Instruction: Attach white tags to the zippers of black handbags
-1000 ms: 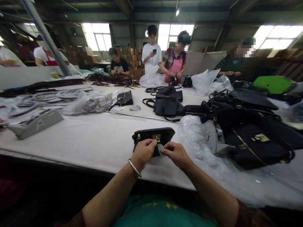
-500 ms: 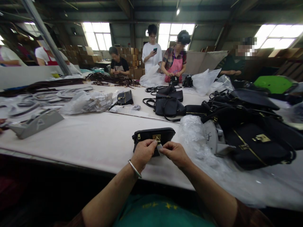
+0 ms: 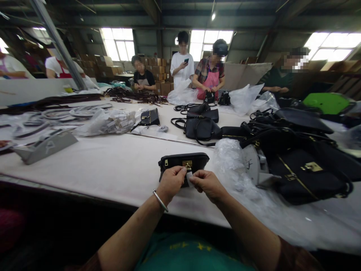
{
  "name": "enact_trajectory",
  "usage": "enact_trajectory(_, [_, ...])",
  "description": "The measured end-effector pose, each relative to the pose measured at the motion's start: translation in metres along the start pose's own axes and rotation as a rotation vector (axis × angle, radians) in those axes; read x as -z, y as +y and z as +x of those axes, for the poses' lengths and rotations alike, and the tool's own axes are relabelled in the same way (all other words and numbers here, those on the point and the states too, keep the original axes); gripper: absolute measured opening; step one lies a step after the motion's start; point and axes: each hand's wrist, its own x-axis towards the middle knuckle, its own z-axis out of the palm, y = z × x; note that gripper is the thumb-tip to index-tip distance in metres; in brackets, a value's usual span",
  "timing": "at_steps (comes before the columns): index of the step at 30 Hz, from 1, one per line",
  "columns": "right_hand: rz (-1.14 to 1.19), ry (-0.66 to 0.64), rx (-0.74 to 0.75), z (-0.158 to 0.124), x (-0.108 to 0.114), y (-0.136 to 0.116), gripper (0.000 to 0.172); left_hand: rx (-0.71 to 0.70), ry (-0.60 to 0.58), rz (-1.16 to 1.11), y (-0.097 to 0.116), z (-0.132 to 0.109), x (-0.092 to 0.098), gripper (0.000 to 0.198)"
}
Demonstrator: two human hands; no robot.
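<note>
Here you are at the broad pale desk (image 3: 113,162), crumpled clear plastic (image 3: 229,160) off to your right, and the small black bag (image 3: 176,159) standing right ahead, just left of that plastic. Both hands are at its front: the grip of your left hand (image 3: 171,183) is closed, thumb and finger pinching at the gold fitting (image 3: 188,166), while your right hand (image 3: 208,184) has its grip closed on the white strip (image 3: 189,178) hanging below. You look to be mid-step, working that strip at the fitting; the next move seems to call for a steady left pinch and a light, precise right one. And the bag? Dark, rounded along the top, its lower front hidden behind your hands, a tiny gold zip pull (image 3: 166,162) at its left end.
</note>
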Motion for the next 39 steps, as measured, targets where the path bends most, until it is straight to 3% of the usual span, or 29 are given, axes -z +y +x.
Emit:
enact_trajectory(9, [-0.017,0.002,0.031,0.003,0.001,0.002,0.032,-0.006,-0.008,-0.033,0.000,-0.001,0.002,0.029])
enact_trajectory(18, [0.003,0.050,0.042,0.002,-0.007,0.002,0.036,-0.081,0.013,0.114,-0.004,-0.008,0.009,0.028])
enact_trajectory(23, [-0.073,0.092,0.157,0.004,-0.008,0.005,0.039,-0.116,-0.014,0.136,-0.001,-0.013,0.009,0.028])
enact_trajectory(33, [-0.163,0.103,0.191,0.005,-0.013,0.005,0.037,-0.252,0.142,0.311,0.000,-0.018,0.010,0.021])
enact_trajectory(39, [-0.411,0.137,0.350,0.002,-0.012,0.008,0.030,-0.256,0.212,0.284,-0.002,-0.022,0.010,0.022])
